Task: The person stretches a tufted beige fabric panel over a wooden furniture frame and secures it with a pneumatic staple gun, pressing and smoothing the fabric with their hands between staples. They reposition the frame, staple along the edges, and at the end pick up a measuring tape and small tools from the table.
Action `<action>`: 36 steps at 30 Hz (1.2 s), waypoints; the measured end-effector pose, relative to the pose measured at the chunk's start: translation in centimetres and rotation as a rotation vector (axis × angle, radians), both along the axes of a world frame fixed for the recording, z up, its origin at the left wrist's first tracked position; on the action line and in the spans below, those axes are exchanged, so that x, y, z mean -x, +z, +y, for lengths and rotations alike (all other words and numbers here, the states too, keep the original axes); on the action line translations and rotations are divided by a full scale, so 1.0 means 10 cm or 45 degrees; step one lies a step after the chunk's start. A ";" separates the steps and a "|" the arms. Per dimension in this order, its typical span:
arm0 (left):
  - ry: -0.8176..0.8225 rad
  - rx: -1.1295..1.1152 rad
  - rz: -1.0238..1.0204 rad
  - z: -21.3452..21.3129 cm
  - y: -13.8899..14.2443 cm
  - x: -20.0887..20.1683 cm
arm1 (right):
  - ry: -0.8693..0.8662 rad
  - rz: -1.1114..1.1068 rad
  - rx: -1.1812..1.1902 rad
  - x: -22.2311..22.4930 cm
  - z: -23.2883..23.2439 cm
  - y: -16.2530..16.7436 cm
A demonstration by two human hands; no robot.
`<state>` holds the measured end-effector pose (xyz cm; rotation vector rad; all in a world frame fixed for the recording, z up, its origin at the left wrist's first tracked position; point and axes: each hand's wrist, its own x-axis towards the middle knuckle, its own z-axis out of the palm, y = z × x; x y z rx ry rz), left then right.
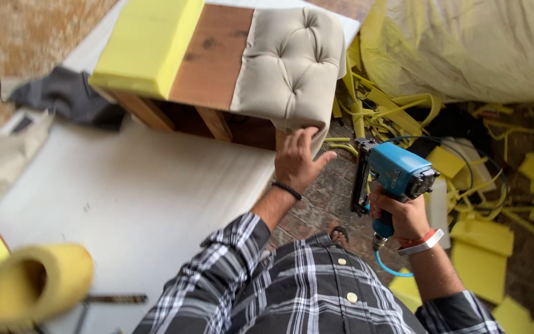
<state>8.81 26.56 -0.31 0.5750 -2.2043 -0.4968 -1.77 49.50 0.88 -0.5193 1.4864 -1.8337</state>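
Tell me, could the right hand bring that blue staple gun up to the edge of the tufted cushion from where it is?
Probably yes. The right hand grips the blue staple gun just beside the tufted cushion, with open space between them. Only the left hand, pressed on the cushion's lower edge, sits near that path.

A blue pneumatic staple gun [394, 176] is held upright beside a tufted beige cushion [292, 68] on a wooden frame.

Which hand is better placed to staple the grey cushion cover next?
Probably the right hand: it already grips the blue staple gun, close beside the tufted grey cushion. The left hand is pressed on the fabric edge over the wooden frame, holding no tool.
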 end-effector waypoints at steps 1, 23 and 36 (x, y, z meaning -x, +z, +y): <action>0.066 -0.037 0.018 0.01 -0.03 0.12 | 0.030 -0.022 -0.046 0.16 0.02 0.00; 0.078 0.301 -0.113 -0.61 -0.11 0.06 | 0.479 1.928 -0.454 0.33 -0.68 0.15; -0.412 0.350 -0.034 -0.93 -0.13 -0.06 | 0.376 2.069 -0.885 -0.15 -0.88 0.15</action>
